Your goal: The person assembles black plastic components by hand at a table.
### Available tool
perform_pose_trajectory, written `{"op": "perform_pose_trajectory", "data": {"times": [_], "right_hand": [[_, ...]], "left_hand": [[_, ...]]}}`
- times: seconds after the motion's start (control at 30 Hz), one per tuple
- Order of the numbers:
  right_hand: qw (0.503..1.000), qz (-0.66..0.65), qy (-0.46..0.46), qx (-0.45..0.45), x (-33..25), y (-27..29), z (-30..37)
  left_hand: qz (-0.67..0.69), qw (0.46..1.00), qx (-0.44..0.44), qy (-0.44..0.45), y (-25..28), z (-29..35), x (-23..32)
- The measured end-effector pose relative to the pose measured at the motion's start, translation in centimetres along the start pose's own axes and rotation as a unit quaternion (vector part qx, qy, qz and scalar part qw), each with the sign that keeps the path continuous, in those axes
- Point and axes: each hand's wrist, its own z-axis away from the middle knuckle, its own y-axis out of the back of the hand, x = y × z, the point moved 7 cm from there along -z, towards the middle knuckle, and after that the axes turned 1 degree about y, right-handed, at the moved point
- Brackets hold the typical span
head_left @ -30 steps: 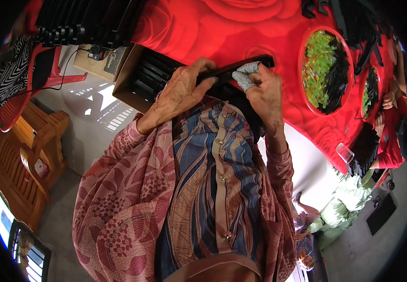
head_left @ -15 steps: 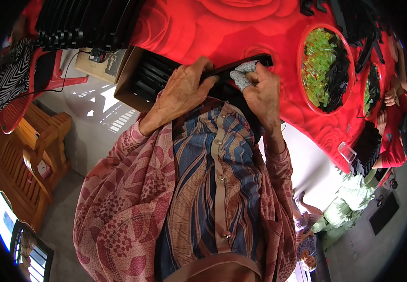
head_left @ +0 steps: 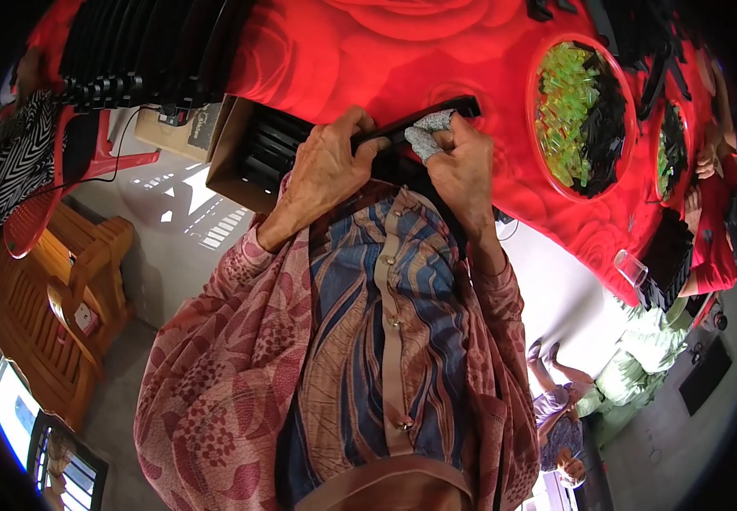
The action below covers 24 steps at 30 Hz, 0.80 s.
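Observation:
Both hands grip one long black plastic strip (head_left: 415, 122) at the near edge of the red-covered table (head_left: 368, 51). My left hand (head_left: 330, 162) pinches its left part between thumb and fingers. Toward the other end, my right hand (head_left: 462, 157) is closed on the strip, with grey wrapping (head_left: 424, 136) around some of its fingers. The strip slants up to the right, its right tip past my right hand. Whether a smaller piece is between my right fingertips, I cannot make out.
An open cardboard box (head_left: 230, 170) holding black strips stands left of my hands. Stacked black parts (head_left: 143, 51) fill the table's far left. At right, a red-rimmed tray (head_left: 532, 119) holds yellow-green and black small pieces, near a clear cup (head_left: 630, 268). A co-worker's red sleeve (head_left: 718, 255) shows beyond.
The strip and both hands sit slightly further left in the picture, as the whole view has shifted a little. Both hands keep their hold.

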Motion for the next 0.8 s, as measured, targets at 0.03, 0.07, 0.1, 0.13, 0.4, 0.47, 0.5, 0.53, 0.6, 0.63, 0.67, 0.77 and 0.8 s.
{"op": "perform_pose_trajectory", "data": {"times": [0.03, 0.07, 0.1, 0.13, 0.4, 0.47, 0.5, 0.53, 0.6, 0.63, 0.67, 0.77, 0.8], "right_hand": [[0.999, 0.032, 0.004, 0.000, 0.0, 0.1, -0.1], [0.998, 0.064, 0.009, -0.001, 0.0, 0.1, -0.2], [0.998, 0.064, 0.008, 0.001, 0.2, 0.2, -0.2], [0.997, 0.079, 0.021, -0.001, 0.2, 0.2, -0.2], [0.994, 0.104, 0.011, -0.008, 1.1, 0.2, -0.3], [0.997, 0.076, 0.010, 0.005, 0.7, 0.2, -0.2], [0.997, 0.076, 0.009, 0.005, 0.7, 0.2, -0.3], [0.997, 0.077, 0.012, 0.001, 0.7, 0.1, -0.4], [0.997, 0.077, 0.013, -0.004, 0.5, 0.0, -0.5], [0.996, 0.088, 0.004, -0.008, 0.3, 0.1, -0.5], [0.995, 0.099, -0.004, -0.012, 0.3, 0.1, -0.5], [0.990, 0.131, 0.048, -0.012, -0.2, 0.2, -0.2], [0.990, 0.131, 0.048, -0.013, -0.1, 0.1, -0.1]], "left_hand": [[-0.012, 1.000, 0.009, 0.001, 0.1, -0.1, 0.1], [-0.024, 1.000, 0.019, 0.002, 0.2, -0.1, 0.1], [-0.024, 1.000, 0.017, 0.001, 0.0, -0.2, 0.0], [-0.024, 0.999, 0.032, -0.015, 0.0, -0.2, -0.1], [0.037, 0.999, -0.031, -0.011, 0.1, -0.7, -0.2], [0.044, 0.998, -0.051, 0.001, 0.0, -0.5, -0.2], [0.044, 0.998, -0.052, 0.001, 0.0, -0.6, -0.3], [0.058, 0.997, -0.048, -0.002, -0.1, -0.6, -0.4], [0.073, 0.996, -0.045, -0.002, -0.4, -0.5, -0.8], [0.072, 0.997, -0.030, -0.004, -0.5, -0.6, -1.0], [0.071, 0.997, -0.015, -0.006, -0.5, -0.6, -1.0], [0.034, 0.999, 0.002, 0.001, -0.3, -0.6, -0.6], [0.035, 0.999, 0.002, 0.003, -0.3, -0.6, -0.6]]}}
